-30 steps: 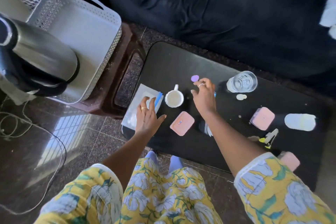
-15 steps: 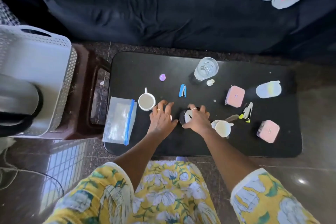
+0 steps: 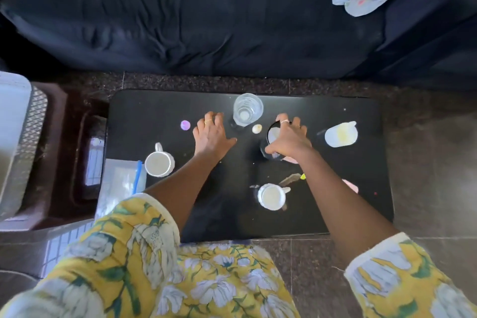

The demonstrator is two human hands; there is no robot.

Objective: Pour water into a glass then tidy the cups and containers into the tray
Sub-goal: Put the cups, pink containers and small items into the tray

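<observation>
A clear glass [image 3: 247, 110] stands upright at the far edge of the black table [image 3: 154, 116]. My left hand [image 3: 211, 134] lies flat on the table just left of the glass, fingers spread, holding nothing. My right hand [image 3: 287, 138] grips a dark round container [image 3: 271, 137] with a pale inside, just right of the glass. Two white cups stand on the table, one on the left [image 3: 158, 162] and one near the front [image 3: 272, 196]. The white perforated tray [image 3: 28, 142] sits on a brown stool at the far left, partly cut off.
A pale container [image 3: 340, 134] lies on its side at the right. A zip bag [image 3: 121, 181] hangs over the table's left edge. A purple disc [image 3: 185, 125] and a cream bit [image 3: 256, 128] lie near the glass. Pink pieces [image 3: 351, 184] peek from behind my right arm. A dark sofa is behind.
Both hands have moved from the table's near side toward the glass. The right hand brought the dark container along. The view has also shifted.
</observation>
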